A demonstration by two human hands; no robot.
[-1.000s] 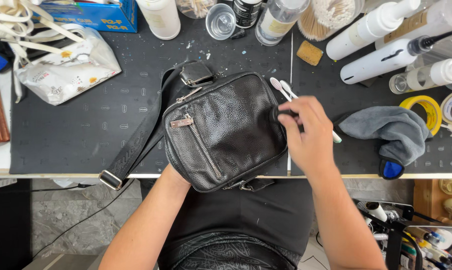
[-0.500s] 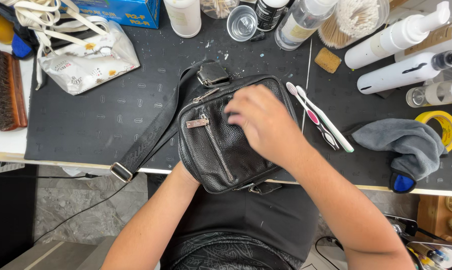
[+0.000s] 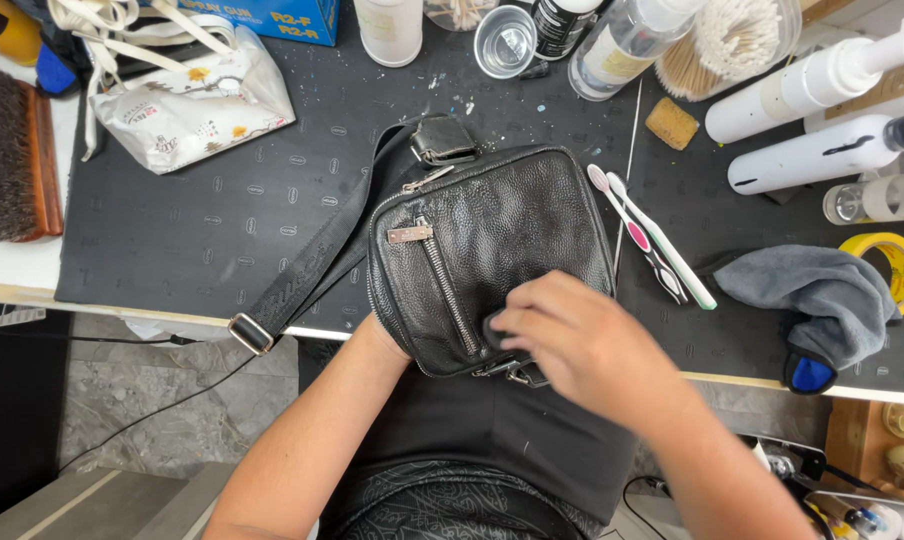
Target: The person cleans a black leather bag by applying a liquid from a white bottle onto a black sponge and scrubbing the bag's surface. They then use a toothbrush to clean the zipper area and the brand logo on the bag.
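Right fingers [image 3: 512,325] curled, pressing black leather bag [image 3: 492,240]; left hand hidden beneath.

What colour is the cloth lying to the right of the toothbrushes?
Grey, with a bright blue patch at its lower edge: the cloth shows best in the head view, right of the toothbrushes.

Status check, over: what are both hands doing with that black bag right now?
Right hand on the black leather bag, fingers pressing near its lower edge. Left hand hidden under the bag. Two toothbrushes and a grey cloth lie beside it, apart.
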